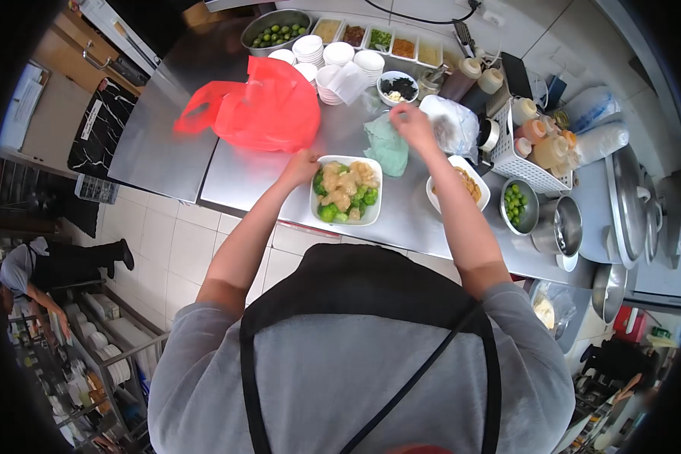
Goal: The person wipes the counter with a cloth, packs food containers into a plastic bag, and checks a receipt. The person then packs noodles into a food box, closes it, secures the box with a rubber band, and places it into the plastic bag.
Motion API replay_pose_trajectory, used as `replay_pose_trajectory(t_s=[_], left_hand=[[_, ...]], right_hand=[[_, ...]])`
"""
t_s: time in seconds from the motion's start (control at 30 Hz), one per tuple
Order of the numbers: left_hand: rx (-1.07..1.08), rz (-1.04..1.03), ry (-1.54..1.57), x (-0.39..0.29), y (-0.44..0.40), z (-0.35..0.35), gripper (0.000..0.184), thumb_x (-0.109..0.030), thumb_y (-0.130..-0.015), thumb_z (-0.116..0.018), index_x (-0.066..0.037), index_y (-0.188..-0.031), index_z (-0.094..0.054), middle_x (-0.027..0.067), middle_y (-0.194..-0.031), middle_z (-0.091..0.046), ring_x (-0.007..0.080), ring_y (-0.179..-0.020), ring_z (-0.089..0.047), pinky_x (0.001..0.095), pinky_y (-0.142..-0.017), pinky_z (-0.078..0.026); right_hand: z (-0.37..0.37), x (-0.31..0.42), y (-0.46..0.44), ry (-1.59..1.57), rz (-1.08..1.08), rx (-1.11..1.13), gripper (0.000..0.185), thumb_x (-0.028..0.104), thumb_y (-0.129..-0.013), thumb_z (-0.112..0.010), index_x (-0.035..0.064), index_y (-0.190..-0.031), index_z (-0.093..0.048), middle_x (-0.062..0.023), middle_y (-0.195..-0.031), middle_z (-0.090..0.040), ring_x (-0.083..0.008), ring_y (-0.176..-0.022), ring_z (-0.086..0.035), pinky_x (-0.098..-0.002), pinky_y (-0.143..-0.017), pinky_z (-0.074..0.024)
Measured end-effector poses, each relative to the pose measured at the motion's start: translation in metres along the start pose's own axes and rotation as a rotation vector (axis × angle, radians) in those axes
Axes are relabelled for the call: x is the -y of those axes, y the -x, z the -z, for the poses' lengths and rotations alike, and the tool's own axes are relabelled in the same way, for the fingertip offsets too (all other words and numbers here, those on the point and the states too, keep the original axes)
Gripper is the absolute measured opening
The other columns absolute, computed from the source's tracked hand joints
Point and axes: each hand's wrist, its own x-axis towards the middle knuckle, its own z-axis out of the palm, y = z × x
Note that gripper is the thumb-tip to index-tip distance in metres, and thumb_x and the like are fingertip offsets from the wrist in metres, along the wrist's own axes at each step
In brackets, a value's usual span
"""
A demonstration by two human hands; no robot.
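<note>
My left hand [303,167] is at the upper left corner of a white square bowl [378,198], its fingers closed at the rim. Broccoli pieces topped with a pale brown saucy food [343,186] fill that bowl. Farther back, my right hand [414,125] is over a crumpled green cloth [387,145], fingers pinched together; anything between them is too small to make out. Just beyond those fingertips stands a small bowl [397,88] with dark shreds and a pale heap. A second white dish [461,184] of brownish food lies partly under my right forearm.
A red plastic bag [268,106] lies on the steel counter [159,129] at left. Behind it are stacked white cups [308,48], topping containers [380,38] and a pot of green fruit [276,34]. Rightward stand a bottle basket [533,163] and metal bowls [520,206]. Another person [60,265] bends at far left.
</note>
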Motion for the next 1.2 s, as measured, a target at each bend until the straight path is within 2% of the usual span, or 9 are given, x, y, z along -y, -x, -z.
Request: replay_pose_trajectory(t_s=[0.07,0.13,0.27,0.53,0.67,0.8,0.9,0.97,1.2], left_hand=[[0.004,-0.072,-0.054,-0.002,-0.010,0.001,0.029,-0.004,-0.070,-0.048,-0.003,-0.095,-0.063,0.0184,-0.075,-0.062,0.0244,-0.073,-0.063,0.0334,-0.065,-0.048],[0.044,-0.074,-0.052,-0.006,-0.015,0.001,0.017,-0.004,-0.076,-0.051,0.000,-0.090,-0.061,0.0032,-0.066,-0.058,0.0099,-0.056,-0.053,0.0248,-0.048,-0.043],[0.009,-0.085,-0.053,-0.013,-0.011,0.003,0.010,-0.003,-0.075,-0.054,0.001,-0.081,-0.059,0.0032,-0.062,-0.055,0.0093,-0.054,-0.051,0.0260,-0.048,-0.042],[-0.045,-0.126,-0.188,-0.005,-0.010,-0.002,0.023,-0.001,-0.075,-0.053,0.000,-0.097,-0.061,0.0153,-0.084,-0.064,0.0199,-0.079,-0.063,0.0297,-0.069,-0.048],[-0.044,-0.128,-0.156,-0.005,-0.007,-0.003,0.024,-0.001,-0.076,-0.052,0.000,-0.099,-0.060,0.0155,-0.087,-0.064,0.0208,-0.081,-0.063,0.0302,-0.071,-0.048],[-0.087,-0.157,-0.097,-0.003,-0.007,-0.003,0.026,-0.002,-0.073,-0.051,-0.005,-0.096,-0.063,0.0188,-0.082,-0.062,0.0269,-0.078,-0.063,0.0339,-0.071,-0.048],[-0.078,-0.142,-0.079,0.002,-0.008,-0.004,0.025,-0.002,-0.074,-0.052,-0.004,-0.097,-0.062,0.0189,-0.083,-0.062,0.0269,-0.077,-0.063,0.0340,-0.070,-0.048],[-0.066,-0.144,-0.059,0.002,-0.009,-0.003,0.025,-0.002,-0.074,-0.052,-0.004,-0.097,-0.062,0.0189,-0.083,-0.062,0.0269,-0.077,-0.063,0.0341,-0.070,-0.048],[-0.058,-0.097,-0.154,-0.016,0.003,0.002,0.024,-0.003,-0.075,-0.052,-0.004,-0.097,-0.062,0.0188,-0.082,-0.062,0.0273,-0.076,-0.062,0.0340,-0.069,-0.048]], right_hand=[[-0.033,0.013,0.002,0.227,0.235,0.327,0.010,0.014,-0.073,-0.058,0.0049,-0.075,-0.061,-0.0128,-0.074,-0.062,-0.0271,-0.074,-0.060,-0.0373,-0.064,-0.0455],[-0.059,0.018,0.012,0.115,0.389,0.489,0.012,0.016,-0.073,-0.059,0.0044,-0.076,-0.061,-0.0107,-0.071,-0.062,-0.0229,-0.070,-0.060,-0.0355,-0.062,-0.0447],[-0.082,0.030,0.010,-0.136,0.248,0.710,0.010,0.010,-0.069,-0.061,0.0032,-0.076,-0.063,-0.0069,-0.071,-0.063,-0.0156,-0.067,-0.059,-0.0296,-0.061,-0.0448],[-0.079,0.018,0.001,0.048,0.321,0.759,0.011,0.010,-0.060,-0.067,0.0045,-0.069,-0.063,-0.0072,-0.067,-0.063,-0.0164,-0.061,-0.059,-0.0295,-0.057,-0.0465],[-0.055,0.019,-0.002,0.310,0.317,0.762,0.009,0.009,-0.058,-0.068,0.0044,-0.064,-0.063,-0.0069,-0.062,-0.062,-0.0160,-0.056,-0.059,-0.0286,-0.054,-0.0473],[-0.001,0.049,0.010,0.196,0.280,0.829,0.008,0.008,-0.058,-0.067,0.0038,-0.061,-0.062,-0.0067,-0.060,-0.061,-0.0151,-0.054,-0.058,-0.0287,-0.051,-0.0470],[0.012,0.029,0.004,0.495,0.051,0.929,0.009,0.008,-0.060,-0.068,0.0040,-0.066,-0.063,-0.0067,-0.064,-0.063,-0.0139,-0.058,-0.059,-0.0280,-0.054,-0.0471],[0.008,0.004,0.005,0.333,0.281,0.655,0.010,0.007,-0.064,-0.065,0.0031,-0.073,-0.064,-0.0078,-0.070,-0.063,-0.0170,-0.064,-0.061,-0.0284,-0.060,-0.0477],[-0.016,-0.007,0.030,0.314,0.531,0.629,0.015,0.016,-0.074,-0.053,0.0090,-0.082,-0.065,-0.0093,-0.088,-0.061,-0.0259,-0.083,-0.057,-0.0363,-0.071,-0.0457]])
